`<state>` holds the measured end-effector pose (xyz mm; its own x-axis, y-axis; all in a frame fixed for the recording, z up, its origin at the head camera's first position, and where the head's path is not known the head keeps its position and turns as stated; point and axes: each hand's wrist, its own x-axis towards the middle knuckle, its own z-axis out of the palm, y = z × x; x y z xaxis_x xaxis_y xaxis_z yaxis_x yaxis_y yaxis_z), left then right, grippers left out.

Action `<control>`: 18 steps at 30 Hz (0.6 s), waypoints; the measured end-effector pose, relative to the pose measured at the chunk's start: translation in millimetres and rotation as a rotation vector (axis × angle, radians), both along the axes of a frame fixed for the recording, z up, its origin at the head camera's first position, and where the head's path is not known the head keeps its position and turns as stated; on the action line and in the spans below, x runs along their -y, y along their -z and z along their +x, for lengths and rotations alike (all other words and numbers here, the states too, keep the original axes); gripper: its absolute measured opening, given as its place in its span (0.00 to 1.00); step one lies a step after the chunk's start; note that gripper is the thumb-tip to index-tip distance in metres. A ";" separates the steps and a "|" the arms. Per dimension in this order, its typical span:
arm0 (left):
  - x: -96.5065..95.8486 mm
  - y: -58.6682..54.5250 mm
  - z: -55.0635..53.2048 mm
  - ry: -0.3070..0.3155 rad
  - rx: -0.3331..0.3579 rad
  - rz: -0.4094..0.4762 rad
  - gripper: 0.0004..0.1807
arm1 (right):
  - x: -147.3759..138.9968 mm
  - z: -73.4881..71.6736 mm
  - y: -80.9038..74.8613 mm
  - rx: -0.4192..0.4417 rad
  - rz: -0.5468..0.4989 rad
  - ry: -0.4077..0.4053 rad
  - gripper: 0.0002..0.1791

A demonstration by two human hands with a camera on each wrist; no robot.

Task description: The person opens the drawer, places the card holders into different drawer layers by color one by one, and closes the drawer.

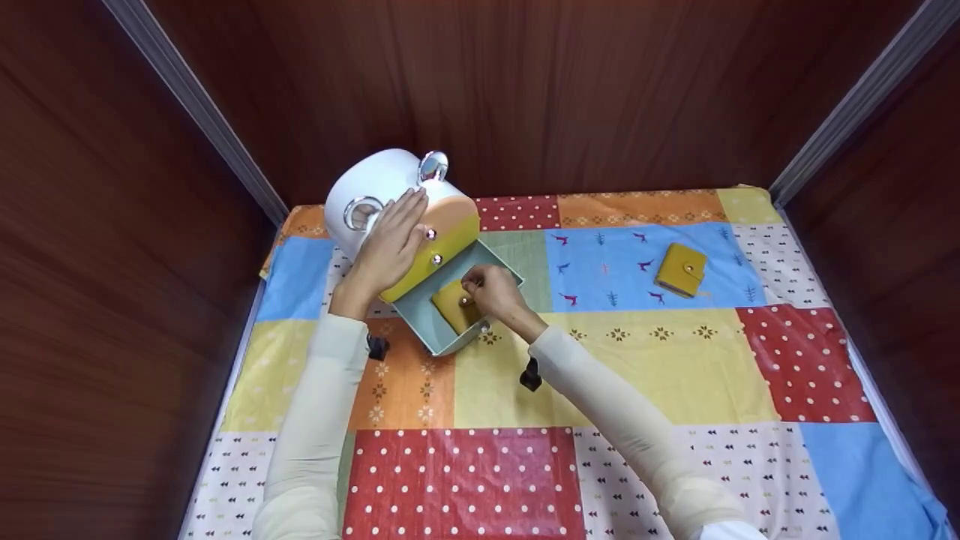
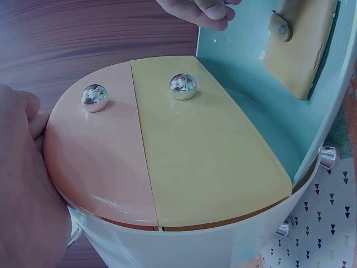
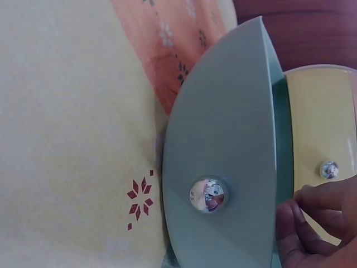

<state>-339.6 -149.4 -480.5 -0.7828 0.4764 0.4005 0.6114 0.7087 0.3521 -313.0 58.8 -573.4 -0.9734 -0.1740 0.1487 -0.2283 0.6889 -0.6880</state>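
A white drawer box [image 1: 382,176] with chrome rings on top stands on the cloth, its front holding a peach drawer [image 2: 100,162] and a yellow drawer [image 2: 206,151], both closed. Below them a grey-green drawer [image 3: 223,123] is pulled out. Inside it lies a mustard wallet [image 1: 450,307] with a snap strap. My left hand [image 1: 390,244] rests on top of the box, fingers extended. Over the open drawer is my right hand [image 1: 499,292], fingers loosely bent near the wallet; the left wrist view shows those fingers apart from it, with nothing visible in them.
A second mustard wallet [image 1: 681,270] lies on a blue patch at the right. The patchwork cloth [image 1: 637,375] covers the table. Brown wood-grain panels [image 1: 495,90] rise at the back and both sides.
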 end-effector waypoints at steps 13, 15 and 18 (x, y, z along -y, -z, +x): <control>-0.3 -0.8 1.1 -0.014 -0.004 -0.004 0.26 | -11.7 -1.0 -6.8 0.009 -0.061 0.014 0.05; -0.5 -1.6 1.0 -0.014 -0.001 -0.007 0.27 | -14.7 -0.7 -9.4 0.005 -0.073 0.020 0.05; -1.1 -1.9 1.5 -0.012 0.002 -0.011 0.26 | -19.9 0.3 -12.2 0.006 -0.098 0.026 0.05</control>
